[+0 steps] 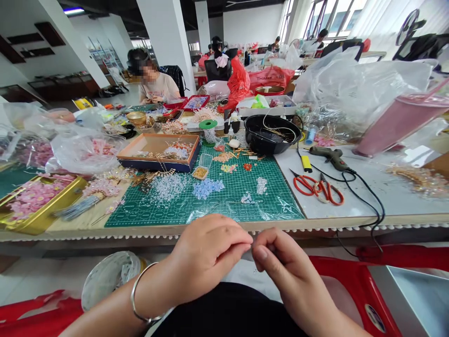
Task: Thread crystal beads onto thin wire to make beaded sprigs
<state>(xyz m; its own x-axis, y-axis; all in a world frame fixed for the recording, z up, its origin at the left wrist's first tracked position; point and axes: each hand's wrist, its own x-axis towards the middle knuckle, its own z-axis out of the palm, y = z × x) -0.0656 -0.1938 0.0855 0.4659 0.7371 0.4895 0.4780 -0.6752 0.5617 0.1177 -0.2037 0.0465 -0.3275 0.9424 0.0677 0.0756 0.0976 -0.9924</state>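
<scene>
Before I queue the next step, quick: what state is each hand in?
Left hand: closed, fingertips pinched; whether it holds anything can't be told.
Right hand: closed, thumb against curled fingers; contents can't be told.

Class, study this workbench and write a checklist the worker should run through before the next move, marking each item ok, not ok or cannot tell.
1. Both hands in view: ok; the left hand and right hand are in front of the table edge.
2. Piece secure in the fingers: cannot tell; none is discernible at the pinched fingertips.
3. Blue pieces on the green mat: ok.
4. Small box of gold beads closed: not ok; its lid is open.
5. Black cord kept on the table: not ok; it hangs over the edge.
6. Glue gun cool: cannot tell.
</scene>
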